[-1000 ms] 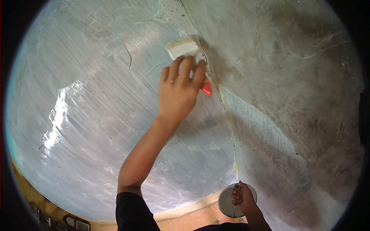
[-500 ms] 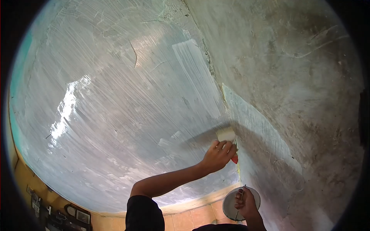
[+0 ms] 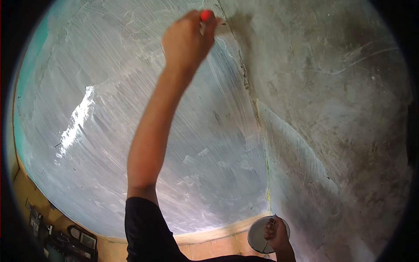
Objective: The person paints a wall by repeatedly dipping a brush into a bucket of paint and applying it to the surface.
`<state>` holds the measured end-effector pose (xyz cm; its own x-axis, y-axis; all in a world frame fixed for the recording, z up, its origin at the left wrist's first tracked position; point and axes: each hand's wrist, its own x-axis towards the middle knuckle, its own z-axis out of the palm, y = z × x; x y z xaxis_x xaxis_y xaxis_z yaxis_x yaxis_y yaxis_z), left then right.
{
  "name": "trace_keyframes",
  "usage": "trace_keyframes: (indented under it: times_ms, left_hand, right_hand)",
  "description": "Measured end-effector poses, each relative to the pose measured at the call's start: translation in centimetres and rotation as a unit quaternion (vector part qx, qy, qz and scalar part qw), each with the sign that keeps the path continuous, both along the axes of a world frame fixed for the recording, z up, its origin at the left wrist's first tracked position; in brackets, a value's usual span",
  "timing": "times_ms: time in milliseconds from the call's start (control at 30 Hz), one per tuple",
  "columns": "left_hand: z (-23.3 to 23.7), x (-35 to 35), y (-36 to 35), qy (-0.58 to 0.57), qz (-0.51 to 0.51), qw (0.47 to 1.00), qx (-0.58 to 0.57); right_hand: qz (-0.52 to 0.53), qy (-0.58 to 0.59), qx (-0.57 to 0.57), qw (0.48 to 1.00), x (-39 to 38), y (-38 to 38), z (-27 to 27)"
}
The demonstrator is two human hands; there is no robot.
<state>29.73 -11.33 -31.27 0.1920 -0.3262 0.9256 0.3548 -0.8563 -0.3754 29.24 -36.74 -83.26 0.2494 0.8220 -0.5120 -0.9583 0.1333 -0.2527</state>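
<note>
In the head view, a risk is judged at the corner seam (image 3: 249, 94). The paintbrush (image 3: 206, 15) is held high, just beside it, so wet coating could be smeared onto the bare grey wall (image 3: 345, 109), or drips could be let run down the raised arm. The round dish (image 3: 256, 239), held low near the floor edge, could be tilted and spilled while attention is kept overhead.

The left hand (image 3: 185, 41) is closed fully round the brush. Only the red handle tip is shown and the bristles are hidden. The right hand (image 3: 276, 233) is curled over the dish rim. The streaked wet wall (image 3: 87, 131) is seen at the left.
</note>
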Motion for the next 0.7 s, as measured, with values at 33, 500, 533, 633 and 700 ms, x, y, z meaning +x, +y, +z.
trace_keyframes:
  times_ms: [33,500,533,633,700]
  left_hand:
    - [0.9,-0.4,-0.9,-0.008,0.042,0.999,0.024]
    - [-37.7,1.2,1.1,0.22,0.135,0.943,0.209]
    - [-41.2,0.9,0.4,0.249,0.11,0.948,0.166]
    - [-48.7,0.0,-1.1,0.326,0.058,0.942,0.064]
    - [-51.4,-0.4,-0.8,0.381,-0.006,0.925,0.006]
  right_hand:
    - [0.0,0.003,0.005,1.0,-0.1,0.0,-0.2]
    - [0.005,-0.001,-0.035,0.999,-1.8,-2.7,-2.2]
    - [0.008,0.003,-0.03,1.0,-1.9,-3.0,-2.2]
    - [0.003,0.003,-0.037,0.999,-2.1,-3.9,-1.4]
    - [-0.004,-0.001,-0.046,0.999,-2.0,-4.3,-1.4]
